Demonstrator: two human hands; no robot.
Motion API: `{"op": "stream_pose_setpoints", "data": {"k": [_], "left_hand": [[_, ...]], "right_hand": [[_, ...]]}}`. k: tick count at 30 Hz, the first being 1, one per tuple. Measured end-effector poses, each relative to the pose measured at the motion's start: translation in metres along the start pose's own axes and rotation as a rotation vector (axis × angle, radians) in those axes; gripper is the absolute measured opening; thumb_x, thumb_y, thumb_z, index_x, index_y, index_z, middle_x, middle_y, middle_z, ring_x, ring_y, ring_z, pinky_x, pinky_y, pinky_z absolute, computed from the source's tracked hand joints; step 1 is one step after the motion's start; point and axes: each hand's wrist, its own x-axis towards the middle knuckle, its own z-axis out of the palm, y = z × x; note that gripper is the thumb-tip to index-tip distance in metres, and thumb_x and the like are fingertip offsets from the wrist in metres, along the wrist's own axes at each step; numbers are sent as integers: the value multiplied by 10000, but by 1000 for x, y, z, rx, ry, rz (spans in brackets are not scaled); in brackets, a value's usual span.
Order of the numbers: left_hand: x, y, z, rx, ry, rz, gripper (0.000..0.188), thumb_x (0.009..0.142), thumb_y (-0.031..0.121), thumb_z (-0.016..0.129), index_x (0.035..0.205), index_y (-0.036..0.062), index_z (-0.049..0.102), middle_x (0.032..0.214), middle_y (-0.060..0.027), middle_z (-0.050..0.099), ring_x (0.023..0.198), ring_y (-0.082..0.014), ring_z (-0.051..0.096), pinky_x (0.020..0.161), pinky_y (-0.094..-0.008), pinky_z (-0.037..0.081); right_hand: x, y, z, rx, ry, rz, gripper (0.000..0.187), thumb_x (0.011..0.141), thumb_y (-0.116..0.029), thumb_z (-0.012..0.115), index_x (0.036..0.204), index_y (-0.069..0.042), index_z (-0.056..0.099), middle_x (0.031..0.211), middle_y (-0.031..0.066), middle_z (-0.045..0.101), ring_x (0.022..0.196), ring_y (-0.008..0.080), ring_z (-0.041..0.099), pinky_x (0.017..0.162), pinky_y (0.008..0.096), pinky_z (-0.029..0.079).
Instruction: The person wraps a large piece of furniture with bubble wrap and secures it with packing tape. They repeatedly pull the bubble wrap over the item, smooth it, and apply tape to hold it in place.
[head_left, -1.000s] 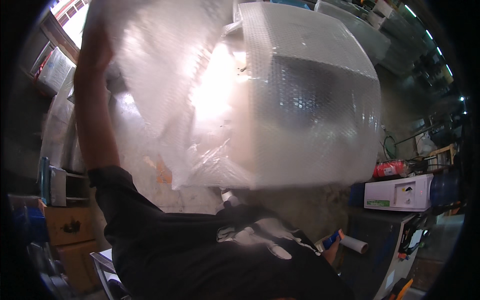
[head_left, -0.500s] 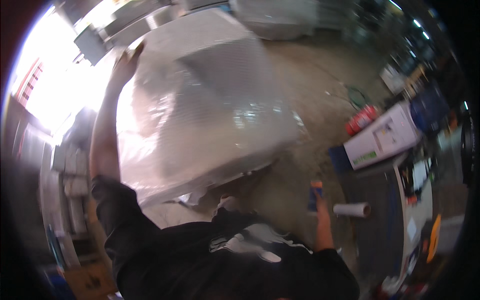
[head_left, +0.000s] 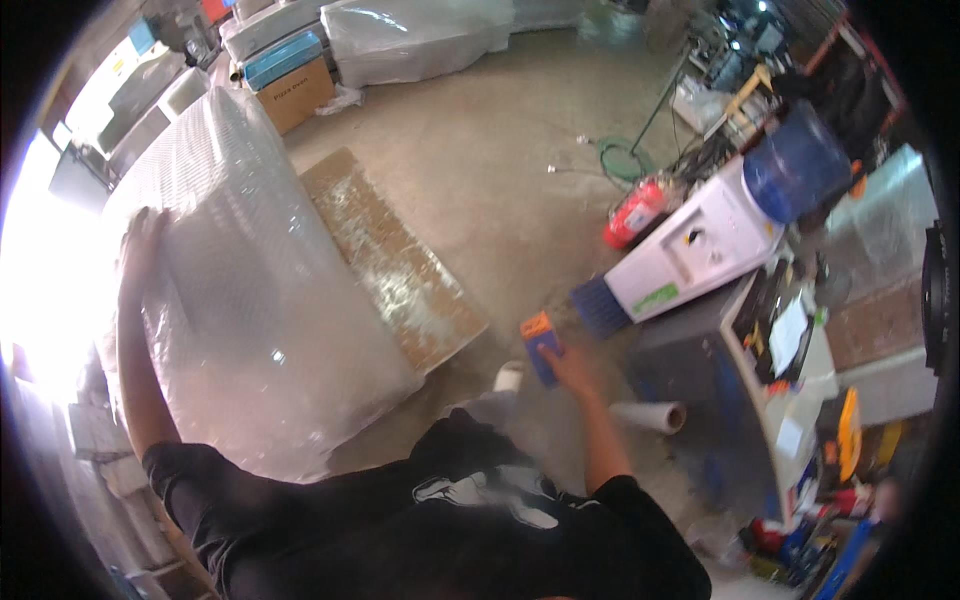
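Note:
A big boxy object wrapped in bubble wrap (head_left: 250, 280) fills the left side of the view. My left hand (head_left: 148, 222) rests flat on its upper left part, arm stretched out, fingers extended against the wrap. In my right hand (head_left: 568, 365), in front of my body, is a small blue and orange box (head_left: 541, 347). My fingers are closed round its lower end. What lies under the wrap cannot be made out.
Beside the package a worn brown board (head_left: 395, 265) lies on the floor. To the right are a white water dispenser (head_left: 695, 245), a red fire extinguisher (head_left: 634, 213), a roll of film (head_left: 650, 415) and a cluttered desk (head_left: 745, 340). A cardboard carton (head_left: 297, 97) stands far left.
The view has turned right, so the wrapped package sits further left and the brown board shows. My left hand is still on the wrap; my right hand still holds the small box.

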Motion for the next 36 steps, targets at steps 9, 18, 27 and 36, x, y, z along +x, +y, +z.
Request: {"op": "stream_pose_setpoints", "data": {"k": [9, 18, 27, 36], "left_hand": [[-7, 39, -7, -349, 59, -330, 734, 931, 548, 556, 1461, 51, 455, 1483, -169, 487, 1381, -325, 433, 1161, -433, 305], [15, 83, -5, -139, 128, -625, 847, 884, 637, 601, 1447, 33, 411, 1445, -219, 491, 1349, -356, 457, 1121, -441, 349], [48, 135, 18, 161, 248, -718, 800, 974, 409, 577, 1589, 70, 192, 1641, -253, 157, 1512, -386, 217, 1223, -445, 228], [60, 161, 16, 272, 140, -832, 628, 982, 391, 503, 1566, 219, 348, 1680, -139, 123, 1493, -408, 271, 1231, -510, 212]], "right_hand": [[174, 13, -97, -121, -130, 27, 648, 873, -530, 705, 1075, 86, 699, 935, 260, 723, 907, 335, 718, 829, 417, 527], [392, -69, -106, -91, -341, -298, 566, 879, -411, 723, 1261, -4, 635, 1057, 219, 724, 1005, 357, 704, 871, 400, 527], [527, -266, 31, -442, -852, -1156, 573, 833, -348, 689, 1188, 81, 553, 1130, 316, 645, 1063, 417, 648, 917, 499, 509], [491, -369, 271, -702, -1326, -2019, 361, 870, -209, 610, 1136, 35, 598, 934, 238, 706, 938, 410, 690, 965, 502, 482]]}}
